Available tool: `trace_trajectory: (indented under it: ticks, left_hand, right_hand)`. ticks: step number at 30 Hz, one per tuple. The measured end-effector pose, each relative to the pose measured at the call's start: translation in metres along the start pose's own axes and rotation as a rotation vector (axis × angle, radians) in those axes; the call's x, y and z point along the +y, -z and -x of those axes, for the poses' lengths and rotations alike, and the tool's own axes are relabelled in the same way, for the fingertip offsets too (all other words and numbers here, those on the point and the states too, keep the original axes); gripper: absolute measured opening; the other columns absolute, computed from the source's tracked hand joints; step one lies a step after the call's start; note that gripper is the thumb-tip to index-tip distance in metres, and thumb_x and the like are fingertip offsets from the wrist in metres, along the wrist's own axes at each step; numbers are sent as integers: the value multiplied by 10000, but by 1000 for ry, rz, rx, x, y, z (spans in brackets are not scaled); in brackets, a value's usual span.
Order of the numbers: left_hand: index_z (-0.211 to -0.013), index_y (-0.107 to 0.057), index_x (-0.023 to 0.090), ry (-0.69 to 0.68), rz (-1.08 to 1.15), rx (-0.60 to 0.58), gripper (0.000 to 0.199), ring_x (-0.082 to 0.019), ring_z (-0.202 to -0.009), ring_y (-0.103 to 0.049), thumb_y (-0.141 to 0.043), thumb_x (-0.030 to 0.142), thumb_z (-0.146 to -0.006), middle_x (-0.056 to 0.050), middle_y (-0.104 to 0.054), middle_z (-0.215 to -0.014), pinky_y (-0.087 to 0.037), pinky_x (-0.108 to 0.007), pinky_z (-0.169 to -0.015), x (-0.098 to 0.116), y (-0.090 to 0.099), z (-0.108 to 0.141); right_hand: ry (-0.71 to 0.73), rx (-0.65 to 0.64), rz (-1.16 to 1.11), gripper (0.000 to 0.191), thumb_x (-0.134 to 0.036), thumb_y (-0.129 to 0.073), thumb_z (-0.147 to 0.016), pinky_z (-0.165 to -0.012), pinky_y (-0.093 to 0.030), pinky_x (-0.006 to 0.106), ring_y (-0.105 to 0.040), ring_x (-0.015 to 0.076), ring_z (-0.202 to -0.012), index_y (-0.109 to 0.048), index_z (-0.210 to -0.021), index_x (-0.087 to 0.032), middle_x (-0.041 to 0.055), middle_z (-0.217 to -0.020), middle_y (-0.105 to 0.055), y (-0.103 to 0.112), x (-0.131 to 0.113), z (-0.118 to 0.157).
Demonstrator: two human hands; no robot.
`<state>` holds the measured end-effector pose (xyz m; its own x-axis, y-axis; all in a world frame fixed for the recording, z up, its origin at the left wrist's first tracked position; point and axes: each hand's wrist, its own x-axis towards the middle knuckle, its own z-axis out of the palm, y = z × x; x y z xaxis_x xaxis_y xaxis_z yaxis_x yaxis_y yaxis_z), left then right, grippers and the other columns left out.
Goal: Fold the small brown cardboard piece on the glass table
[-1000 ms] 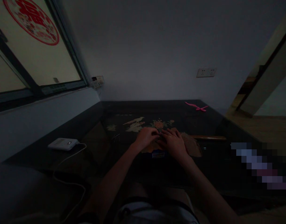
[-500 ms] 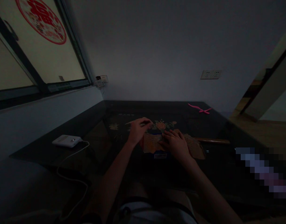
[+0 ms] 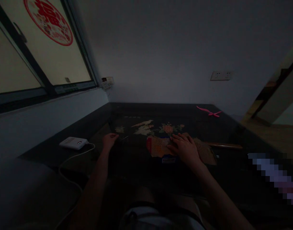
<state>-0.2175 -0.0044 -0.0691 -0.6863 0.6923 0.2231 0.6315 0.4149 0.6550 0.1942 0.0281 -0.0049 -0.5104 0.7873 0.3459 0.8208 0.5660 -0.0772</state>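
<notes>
In the head view, the box (image 3: 159,147) lies on the dark table (image 3: 161,110) and serves as the reference point. The step in hand appears to be handling the thin sticks (image 3: 125,138) to the left of the box while the box is steadied. The right hand (image 3: 186,147) rests across the right end of the box, fingers extended and close together; its underside is hidden, so whether it clamps the box cannot be told. The left hand (image 3: 109,140) is well to the left of the box, thumb and fingertips drawn together just beside the sticks; whether it grips one cannot be told. As judged, the next move calls for a fine fingertip pinch and light, steady pressure on the box.

The box is roughly rectangular: red left end, blue near side with a pale label, mottled orange-brown top with an uneven edge. Right of the box, a brown sheet (image 3: 207,153) shows a rough, matte surface; beyond it extends a straight, smooth wooden rod (image 3: 225,146). Far left of the box is a white power bank (image 3: 73,143), rounded and apparently plastic. Behind and right of the box lies a slim pink ribbon (image 3: 210,112), crossed over itself.
</notes>
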Motion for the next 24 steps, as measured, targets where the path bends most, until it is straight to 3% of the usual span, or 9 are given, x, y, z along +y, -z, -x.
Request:
trace_trajectory:
  ticks: [7, 18, 21, 24]
  left_hand:
    - [-784, -676, 170, 19, -181, -51, 212, -185, -802, -643, -596, 361, -739, -65, -707, -861, -441, -230, -639, -3, -4, -2]
    - [-764, -630, 175, -53, -208, -52, 241, -192, -763, -619, -575, 408, -736, -73, -674, -809, -420, -244, -606, -6, -4, 3]
    - [-801, -620, 165, -118, -176, 35, 194, -191, -782, -607, -536, 336, -763, -72, -660, -816, -440, -263, -677, 5, -1, 8]
    - [-857, -616, 157, -267, -51, 107, 184, -188, -839, -596, -501, 277, -778, -77, -647, -890, -450, -283, -767, 38, 1, 23]
  right_hand:
    - [-1, 20, -9, 390, -459, -424, -891, -1004, -257, 504, -442, 262, -1228, -626, -1139, -236, 39, -1263, -588, -2, 1, 1]
    - [-9, -2, -13, 405, -463, -415, -895, -1021, -241, 486, -429, 263, -1237, -614, -1159, -230, 33, -1277, -576, 2, -1, 1]
    - [-10, 0, -20, 415, -473, -414, -892, -1026, -235, 487, -428, 264, -1237, -611, -1165, -230, 34, -1282, -572, 3, -2, 2]
    - [-18, -7, -25, 425, -476, -381, -904, -1021, -237, 502, -430, 268, -1235, -614, -1162, -231, 32, -1281, -573, 4, -3, 2]
